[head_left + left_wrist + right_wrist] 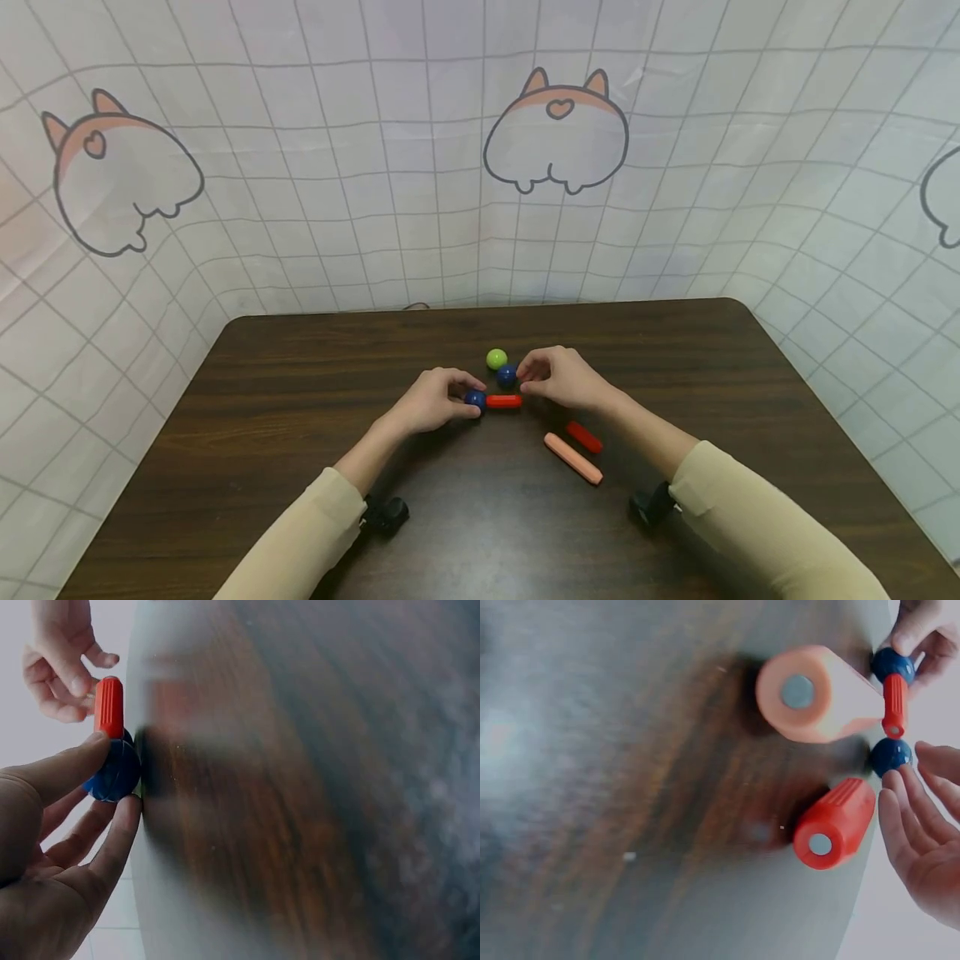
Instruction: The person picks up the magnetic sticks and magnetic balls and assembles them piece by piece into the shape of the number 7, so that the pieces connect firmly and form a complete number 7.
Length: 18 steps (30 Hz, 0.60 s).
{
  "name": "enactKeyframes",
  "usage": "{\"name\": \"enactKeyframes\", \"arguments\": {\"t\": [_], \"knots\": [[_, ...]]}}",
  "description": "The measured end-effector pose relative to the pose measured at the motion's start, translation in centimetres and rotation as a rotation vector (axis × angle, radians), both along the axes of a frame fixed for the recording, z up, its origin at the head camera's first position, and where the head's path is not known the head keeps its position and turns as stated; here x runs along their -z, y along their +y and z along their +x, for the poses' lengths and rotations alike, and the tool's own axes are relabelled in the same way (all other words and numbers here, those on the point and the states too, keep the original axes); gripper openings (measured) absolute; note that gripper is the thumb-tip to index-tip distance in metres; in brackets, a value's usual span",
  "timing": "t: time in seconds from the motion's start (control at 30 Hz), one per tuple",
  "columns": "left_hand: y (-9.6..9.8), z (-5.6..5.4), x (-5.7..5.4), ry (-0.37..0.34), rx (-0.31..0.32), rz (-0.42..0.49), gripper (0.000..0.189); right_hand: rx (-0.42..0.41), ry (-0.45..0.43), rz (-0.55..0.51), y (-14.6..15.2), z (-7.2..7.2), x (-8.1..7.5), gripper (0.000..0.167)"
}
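My left hand (435, 400) pinches a glossy blue ball (476, 401) between thumb and fingers. From that ball a short red ridged rod (504, 402) extends to the right, end against it. My right hand (558, 377) is beside a second blue ball (507, 376), which sits just behind the rod. In the right wrist view, the right fingertips come right up to this second ball (891, 757), thumb spread apart from the fingers. A lime-green ball (497, 359) lies behind the second blue ball.
A second red rod (584, 437) and a longer peach rod (573, 458) lie on the dark wooden table (300, 467), below my right forearm. Round grey discs show in their ends in the right wrist view. A white gridded curtain (375, 208) hangs behind the table.
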State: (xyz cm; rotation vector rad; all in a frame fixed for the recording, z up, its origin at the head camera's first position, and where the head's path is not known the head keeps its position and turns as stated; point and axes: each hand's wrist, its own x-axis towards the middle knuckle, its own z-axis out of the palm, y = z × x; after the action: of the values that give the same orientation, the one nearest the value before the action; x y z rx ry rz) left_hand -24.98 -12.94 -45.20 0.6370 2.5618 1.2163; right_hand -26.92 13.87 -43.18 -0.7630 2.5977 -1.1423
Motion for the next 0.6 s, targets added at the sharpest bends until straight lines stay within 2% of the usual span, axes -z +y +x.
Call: {"name": "enactKeyframes", "arguments": {"t": [0.3,0.6], "knots": [[-0.7,0.0,-0.3,0.002,0.005,0.0,0.03,0.125,-0.074,-0.043,-1.0,-1.5,-0.2,0.018],[-0.9,0.2,-0.3,-0.018,0.002,-0.006,0.031,0.149,-0.084,0.024,-1.9,-2.2,0.2,0.028]]}}
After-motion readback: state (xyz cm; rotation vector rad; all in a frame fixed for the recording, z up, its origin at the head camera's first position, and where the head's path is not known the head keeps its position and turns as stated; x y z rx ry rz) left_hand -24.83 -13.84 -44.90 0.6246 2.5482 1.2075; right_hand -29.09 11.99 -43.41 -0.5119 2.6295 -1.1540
